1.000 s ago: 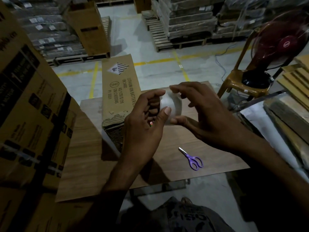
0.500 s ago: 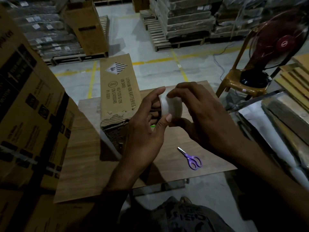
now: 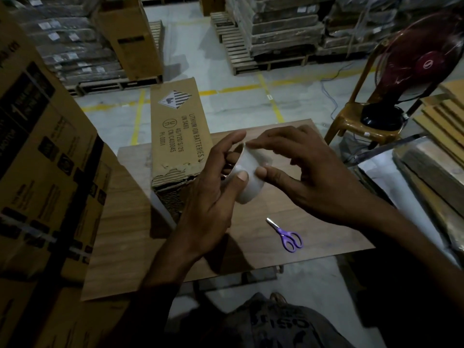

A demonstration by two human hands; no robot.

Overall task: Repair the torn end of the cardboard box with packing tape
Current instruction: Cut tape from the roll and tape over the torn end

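**A:** Where do we find the roll of packing tape (image 3: 251, 177)?

**B:** We hold it up above the table (image 3: 125, 234), between both hands and just right of the cardboard box (image 3: 178, 126).

**A:** How does our left hand (image 3: 208, 197) take it?

**B:** It grips the roll. The thumb lies across the pale outer face, the forefinger reaches up along the rim, and the other fingers curl in at the core.

**A:** And our right hand (image 3: 308, 172)?

**B:** It pinches the roll from the other side, with the forefinger tip at the top edge and the thumb on the outer face. We cannot tell whether a free end of tape is lifted, because the light is too dim.

**A:** What do we see of the box?

**B:** It lies lengthwise on the left part of the table, with "LITHIUM ION BATTERIES" printed on top. Its torn end (image 3: 173, 177) faces us, ragged, with the corrugated layers showing. We see no tape on it. Our left hand partly covers its right corner.

**A:** Anything else on the table?

**B:** Purple-handled scissors (image 3: 288, 238) lie near the front edge, below our right hand and apart from it.

**A:** And around us?

**B:** A large printed carton (image 3: 42, 151) stands close on the left. A red fan (image 3: 424, 64) sits on a yellow plastic chair (image 3: 356, 124) on the right, and loaded pallets (image 3: 238, 46) stand on the floor beyond.
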